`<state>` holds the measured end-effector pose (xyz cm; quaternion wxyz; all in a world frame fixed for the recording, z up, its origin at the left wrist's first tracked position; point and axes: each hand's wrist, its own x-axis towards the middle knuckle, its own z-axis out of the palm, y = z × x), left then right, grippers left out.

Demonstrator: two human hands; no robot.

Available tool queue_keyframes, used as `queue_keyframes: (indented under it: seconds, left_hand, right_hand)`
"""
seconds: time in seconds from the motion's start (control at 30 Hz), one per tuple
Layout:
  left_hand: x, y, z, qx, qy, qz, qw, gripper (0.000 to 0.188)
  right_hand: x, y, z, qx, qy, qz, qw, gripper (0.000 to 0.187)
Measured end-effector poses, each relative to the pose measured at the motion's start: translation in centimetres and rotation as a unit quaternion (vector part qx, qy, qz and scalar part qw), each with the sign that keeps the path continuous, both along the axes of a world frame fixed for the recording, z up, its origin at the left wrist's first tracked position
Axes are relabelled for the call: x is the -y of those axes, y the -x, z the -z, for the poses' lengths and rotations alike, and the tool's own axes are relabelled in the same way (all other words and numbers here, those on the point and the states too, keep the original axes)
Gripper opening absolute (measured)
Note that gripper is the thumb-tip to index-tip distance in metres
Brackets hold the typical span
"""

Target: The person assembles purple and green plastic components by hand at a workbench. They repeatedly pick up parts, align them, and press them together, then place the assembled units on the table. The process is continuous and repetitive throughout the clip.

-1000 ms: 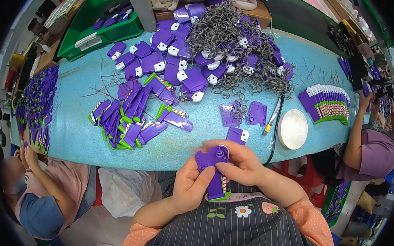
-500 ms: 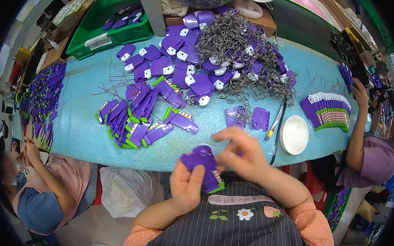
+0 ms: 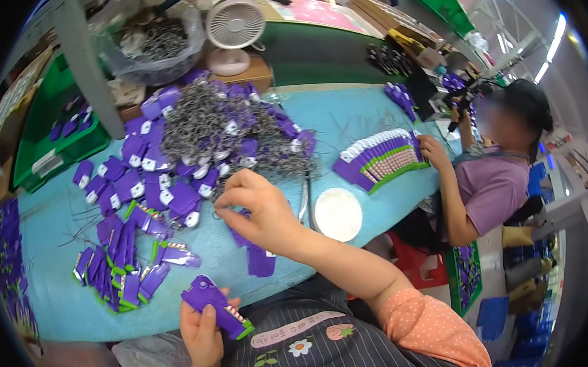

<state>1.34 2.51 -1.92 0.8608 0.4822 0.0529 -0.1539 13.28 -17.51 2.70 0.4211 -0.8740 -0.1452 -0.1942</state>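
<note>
My left hand [image 3: 203,333] grips a purple plastic casing piece [image 3: 205,295] with a green edge and a red-and-white striped strip, just off the table's front edge. Out over the table, my right hand [image 3: 258,209] pinches a small dark wire ring [image 3: 216,215] between thumb and fingertips. Beyond it rises a heap of dark wire rings [image 3: 203,122], spread over purple pieces with white ends [image 3: 132,185]. Below the right wrist lies a flat purple piece [image 3: 260,261], partly covered by the hand. Left of it is a pile of purple-and-green pieces [image 3: 120,261].
A round white dish [image 3: 337,214] sits right of my right forearm. Farther right, a co-worker's hand [image 3: 433,151] touches a fanned row of purple pieces [image 3: 380,158]. A green bin [image 3: 96,140], a bag of rings [image 3: 151,54] and a white fan [image 3: 235,25] stand at the back.
The view has turned to the right. My right hand has moved from beside the held casing piece out toward the ring heap. My left hand keeps its hold on the casing piece.
</note>
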Motion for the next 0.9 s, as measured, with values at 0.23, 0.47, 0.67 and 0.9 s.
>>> queue_keyframes:
  seconds: [0.23, 0.47, 0.67, 0.9]
  left_hand:
    - [2.4, -0.7, 0.2, -0.006, 0.013, -0.007, 1.0, 0.031]
    - [2.5, -1.0, -1.5, 0.041, -0.002, -0.034, 0.999, 0.032]
    - [2.5, -0.4, -0.7, 0.023, 0.003, 0.02, 1.0, 0.033]
    - [3.7, -0.8, -1.7, -0.024, 0.02, 0.103, 0.994, 0.036]
  right_hand:
    - [1.1, 3.2, 2.1, -0.164, -0.214, 0.004, 0.963, 0.023]
    - [5.1, 8.5, -1.2, -0.102, -0.16, -0.013, 0.982, 0.012]
    - [12.1, 11.6, -1.4, 0.001, 0.134, 0.21, 0.968, 0.005]
    - [13.1, 12.1, -0.4, -0.018, 0.09, 0.238, 0.967, 0.003]
